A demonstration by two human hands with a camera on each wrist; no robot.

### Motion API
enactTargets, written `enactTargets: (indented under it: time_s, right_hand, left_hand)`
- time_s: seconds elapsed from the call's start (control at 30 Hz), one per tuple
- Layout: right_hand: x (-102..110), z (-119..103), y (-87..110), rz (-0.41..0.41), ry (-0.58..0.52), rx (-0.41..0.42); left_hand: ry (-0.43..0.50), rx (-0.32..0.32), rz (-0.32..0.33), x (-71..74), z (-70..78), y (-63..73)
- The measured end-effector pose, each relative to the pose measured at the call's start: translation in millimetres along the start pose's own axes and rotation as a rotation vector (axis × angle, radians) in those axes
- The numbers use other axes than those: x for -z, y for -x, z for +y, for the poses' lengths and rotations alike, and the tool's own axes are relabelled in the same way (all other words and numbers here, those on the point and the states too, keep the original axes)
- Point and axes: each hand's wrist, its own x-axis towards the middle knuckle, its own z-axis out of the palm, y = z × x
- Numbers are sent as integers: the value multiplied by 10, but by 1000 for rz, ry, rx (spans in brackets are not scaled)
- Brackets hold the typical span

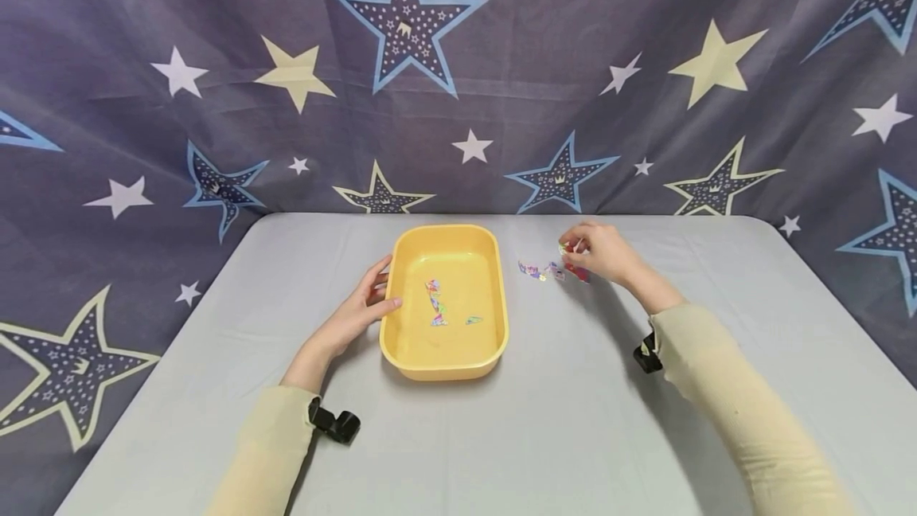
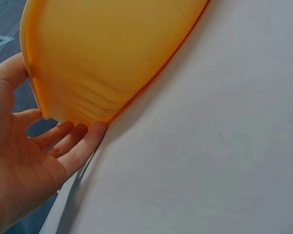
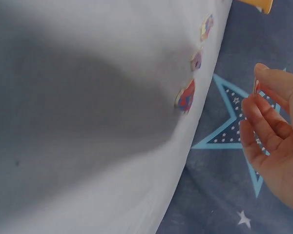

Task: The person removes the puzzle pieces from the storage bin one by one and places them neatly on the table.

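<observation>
A yellow plastic basin [image 1: 444, 373] stands on the table, with several small flat colourful cut-out pieces [image 1: 438, 307] on its bottom. My left hand [image 1: 354, 313] grips the basin's left side, thumb over the rim and fingers against the outer wall; the left wrist view shows the fingertips [image 2: 98, 130] touching that wall. Raised over the table to the right of the basin, my right hand [image 1: 605, 253] pinches a small flat cut-out piece [image 3: 256, 87] between thumb and forefinger, seen edge-on in the right wrist view. Below it lie a red piece [image 3: 185, 97], a purple piece [image 3: 196, 61] and another multicoloured piece [image 1: 532, 270].
A light grey cloth covers the table [image 1: 559, 436]. Behind it hangs a dark curtain [image 1: 501, 102] with stars, meeting the table's back edge. Black wrist mounts sit on the left sleeve [image 1: 261, 444] and the right sleeve [image 1: 738, 404].
</observation>
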Motion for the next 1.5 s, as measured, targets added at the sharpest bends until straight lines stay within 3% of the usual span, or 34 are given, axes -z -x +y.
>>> enactTargets:
  time_s: [0.23, 0.93, 1.3, 1.5]
  right_hand:
    - [32, 83, 46, -23, 13, -66]
    - [1, 390, 183, -65, 74, -122]
    - [-27, 419, 209, -152, 103, -223]
    - [-41, 436, 227, -159, 115, -239]
  left_hand:
    - [-2, -8, 2, -2, 0, -1]
    - [2, 1, -2, 3, -15, -9]
    - [-3, 12, 6, 2, 0, 0]
    - [0, 12, 5, 6, -4, -5]
